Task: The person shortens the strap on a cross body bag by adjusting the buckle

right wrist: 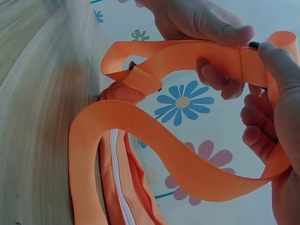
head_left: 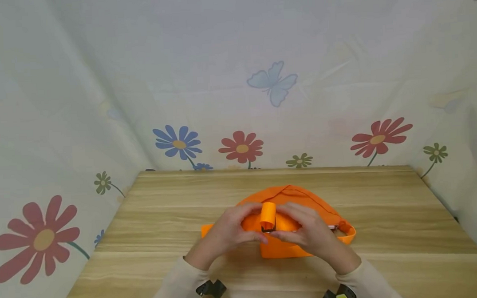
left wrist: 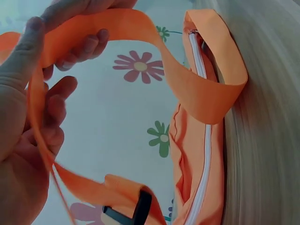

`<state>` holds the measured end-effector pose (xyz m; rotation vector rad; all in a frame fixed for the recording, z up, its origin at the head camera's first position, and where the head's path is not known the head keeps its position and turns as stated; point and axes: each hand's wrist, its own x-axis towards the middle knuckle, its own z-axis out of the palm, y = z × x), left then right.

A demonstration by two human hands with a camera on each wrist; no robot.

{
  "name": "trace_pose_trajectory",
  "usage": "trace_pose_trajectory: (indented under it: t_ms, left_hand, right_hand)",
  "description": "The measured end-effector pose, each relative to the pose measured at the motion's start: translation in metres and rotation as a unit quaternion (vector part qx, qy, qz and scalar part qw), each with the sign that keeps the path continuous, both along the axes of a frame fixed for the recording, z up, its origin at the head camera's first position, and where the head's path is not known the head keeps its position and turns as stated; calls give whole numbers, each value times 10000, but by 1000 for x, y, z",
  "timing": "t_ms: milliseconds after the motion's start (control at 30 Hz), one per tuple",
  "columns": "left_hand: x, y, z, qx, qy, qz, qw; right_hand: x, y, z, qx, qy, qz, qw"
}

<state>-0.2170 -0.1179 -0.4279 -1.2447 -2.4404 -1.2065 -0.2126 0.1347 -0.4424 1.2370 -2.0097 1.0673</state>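
Note:
An orange waist bag [head_left: 304,201] with a white zipper [right wrist: 116,164] lies on the table. Above it, both hands hold its orange webbing strap [right wrist: 197,56]. The left hand [head_left: 231,227] pinches the strap between thumb and fingers. Facing it, the right hand [head_left: 307,226] grips the strap beside a small black slider [head_left: 268,230], mostly covered by fingers. Between the hands, a strap loop [head_left: 268,212] stands up. A black buckle [left wrist: 140,206] hangs on another strap length in the left wrist view. More strap curves down past the right hand in the right wrist view.
The wood-grain table [head_left: 165,205] extends around the bag on all sides. A pale cloth backdrop [head_left: 204,88] printed with flowers and a butterfly rises behind and beside it. Black devices [head_left: 211,289] are strapped to both wrists.

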Motion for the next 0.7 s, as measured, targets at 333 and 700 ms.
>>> trace_pose_trajectory:
  t_ms: [333, 700]
  left_hand:
    - [3, -10, 0, -199, -34, 307, 9993]
    - [8, -23, 5, -499, -472, 729, 9950]
  right_hand:
    - [2, 5, -2, 74, -481, -190, 9986]
    - [2, 12, 0, 0, -492, -392, 9980]
